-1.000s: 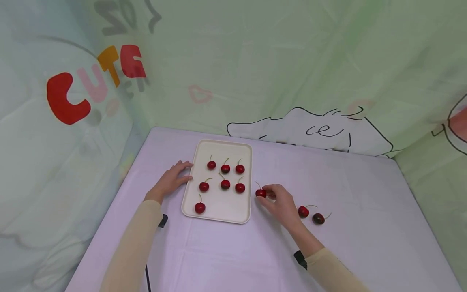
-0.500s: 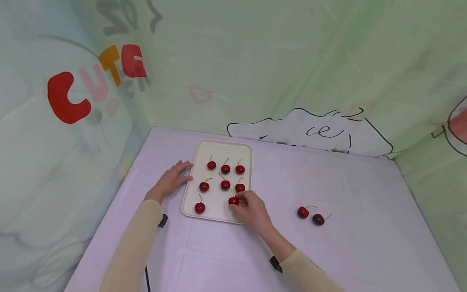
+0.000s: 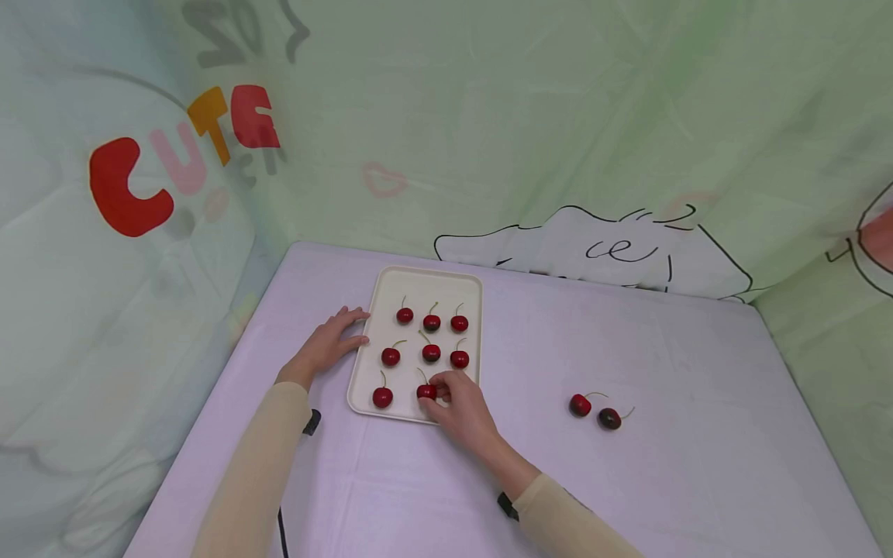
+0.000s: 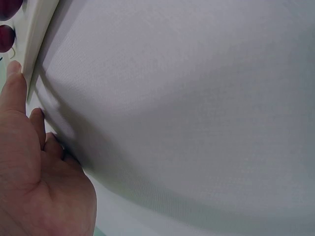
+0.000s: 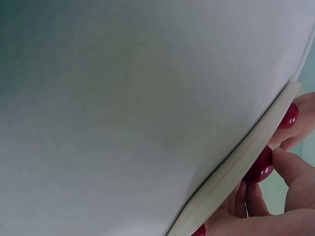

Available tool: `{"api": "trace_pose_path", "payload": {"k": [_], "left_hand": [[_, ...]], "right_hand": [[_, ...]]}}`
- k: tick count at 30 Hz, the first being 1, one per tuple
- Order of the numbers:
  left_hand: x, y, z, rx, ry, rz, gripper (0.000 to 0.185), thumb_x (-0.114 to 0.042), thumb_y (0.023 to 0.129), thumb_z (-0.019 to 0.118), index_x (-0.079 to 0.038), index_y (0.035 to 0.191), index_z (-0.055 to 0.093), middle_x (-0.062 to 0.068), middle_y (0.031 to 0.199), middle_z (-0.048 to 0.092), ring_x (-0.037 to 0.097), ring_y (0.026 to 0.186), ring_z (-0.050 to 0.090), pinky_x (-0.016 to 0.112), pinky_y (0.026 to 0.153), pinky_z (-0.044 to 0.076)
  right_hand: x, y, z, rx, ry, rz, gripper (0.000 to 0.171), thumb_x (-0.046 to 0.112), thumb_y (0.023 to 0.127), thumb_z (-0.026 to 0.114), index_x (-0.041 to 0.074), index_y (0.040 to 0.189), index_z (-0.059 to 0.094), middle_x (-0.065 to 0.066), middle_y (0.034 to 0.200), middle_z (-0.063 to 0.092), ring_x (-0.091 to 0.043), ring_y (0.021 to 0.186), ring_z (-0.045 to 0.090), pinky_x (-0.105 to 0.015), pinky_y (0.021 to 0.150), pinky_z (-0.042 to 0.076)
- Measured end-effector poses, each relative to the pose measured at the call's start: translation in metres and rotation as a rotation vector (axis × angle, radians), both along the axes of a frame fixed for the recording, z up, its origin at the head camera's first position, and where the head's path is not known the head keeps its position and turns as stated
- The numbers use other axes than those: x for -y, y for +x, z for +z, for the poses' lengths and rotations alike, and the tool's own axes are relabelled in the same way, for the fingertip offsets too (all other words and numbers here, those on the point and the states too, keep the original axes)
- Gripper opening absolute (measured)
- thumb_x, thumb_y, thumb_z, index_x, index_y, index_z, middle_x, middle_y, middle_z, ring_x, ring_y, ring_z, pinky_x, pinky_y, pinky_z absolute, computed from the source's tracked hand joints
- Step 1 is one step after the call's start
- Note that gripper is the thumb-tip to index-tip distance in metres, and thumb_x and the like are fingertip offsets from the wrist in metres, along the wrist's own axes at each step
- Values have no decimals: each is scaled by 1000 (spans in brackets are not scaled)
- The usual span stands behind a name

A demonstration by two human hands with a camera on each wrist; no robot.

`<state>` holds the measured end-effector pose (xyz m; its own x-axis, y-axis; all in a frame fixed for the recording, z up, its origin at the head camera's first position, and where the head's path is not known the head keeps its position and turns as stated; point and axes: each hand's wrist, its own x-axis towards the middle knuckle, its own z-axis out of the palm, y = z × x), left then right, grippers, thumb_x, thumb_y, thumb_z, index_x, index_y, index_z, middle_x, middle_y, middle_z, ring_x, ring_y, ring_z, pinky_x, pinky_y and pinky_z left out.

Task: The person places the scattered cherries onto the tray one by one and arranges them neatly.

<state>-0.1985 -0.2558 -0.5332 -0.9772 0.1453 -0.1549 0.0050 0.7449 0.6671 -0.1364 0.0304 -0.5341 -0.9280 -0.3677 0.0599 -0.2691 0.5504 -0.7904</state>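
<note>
- Pinching a cherry [image 3: 426, 391] with the right hand [image 3: 460, 408], fingertips curling round it low in the cream tray [image 3: 418, 279], centre of the head view.
- Resting flat and relaxed, the left hand [image 3: 324, 347] is touching the tray's left rim, gripping nothing.
- Guessing the cherry's light, smooth, a bit slippery and easily bruised, so I'd be taking it gently by the body, or the stem.
- Showing two loose cherries [image 3: 594, 411] on the lilac surface [image 3: 663, 465], right of centre, the head view beats the right wrist view, which is only catching tray edge and fingers.
</note>
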Motion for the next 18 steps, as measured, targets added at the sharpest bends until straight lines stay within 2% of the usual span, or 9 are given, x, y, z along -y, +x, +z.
{"api": "trace_pose_path", "payload": {"k": [18], "left_hand": [[0, 0, 2, 2, 3, -2, 52, -25, 96, 63, -11, 144, 47, 13, 156, 33, 34, 149, 12, 57, 118, 11]], "right_hand": [[2, -2, -6, -30, 46, 1, 23, 17, 83, 78, 7, 100, 66, 1, 90, 58, -13, 80, 57, -26, 71, 50]]}}
